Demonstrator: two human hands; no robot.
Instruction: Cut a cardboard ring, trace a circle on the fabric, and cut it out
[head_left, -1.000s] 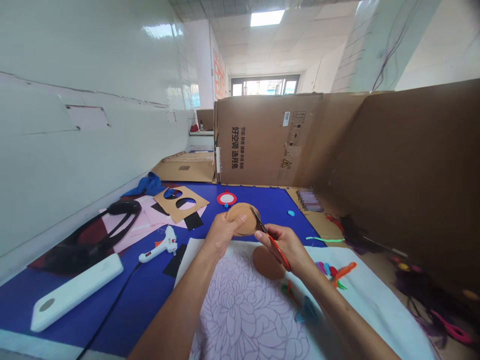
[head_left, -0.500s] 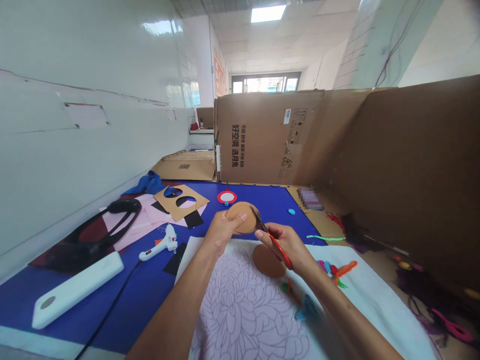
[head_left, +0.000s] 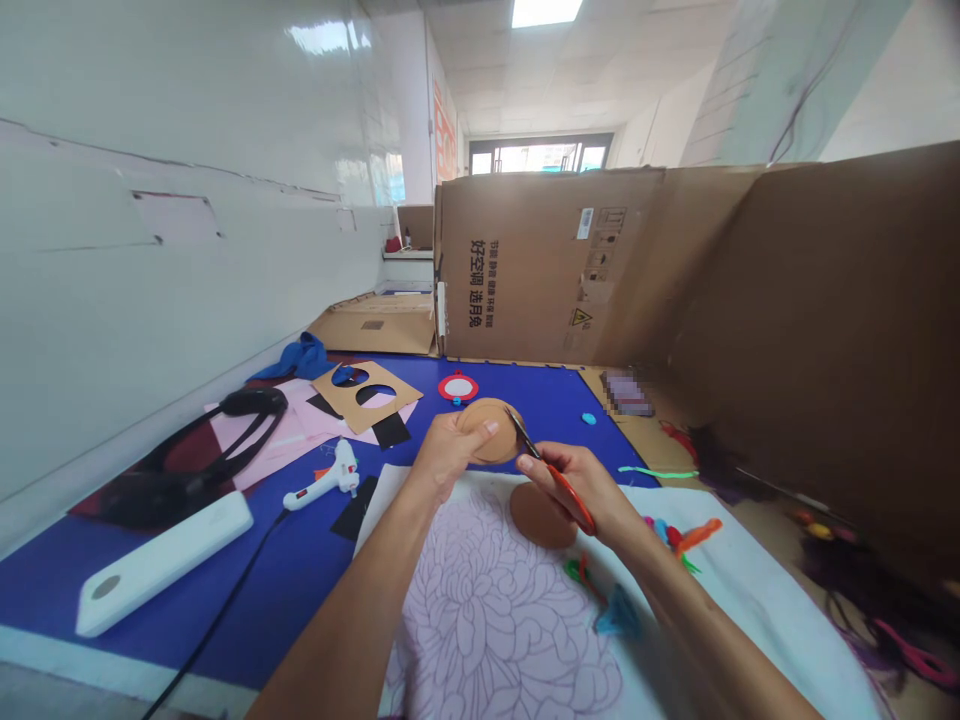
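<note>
My left hand (head_left: 444,455) pinches a round cardboard disc (head_left: 491,415) by its left side, thumb on top. In my right hand (head_left: 576,482) are scissors with red-orange handles (head_left: 571,500), their dark blades reaching over the right part of the disc. Whether the blades are parted is too small to tell. Below my hands a second brown cardboard disc (head_left: 538,515) lies on a white cloth (head_left: 495,640) printed with flower outlines. Near my right wrist are bits of coloured yarn or pipe cleaner (head_left: 616,612).
A white glue gun (head_left: 326,480) with a black cord lies left, beside a long white device (head_left: 169,565) and a black strap (head_left: 225,440). Behind are cardboard with round holes (head_left: 367,395) and a red-rimmed white disc (head_left: 458,387). Large cardboard panels (head_left: 540,265) wall the back and right.
The whole view has shifted slightly, so things sit a little further right and higher. My hands keep the same hold on disc and scissors.
</note>
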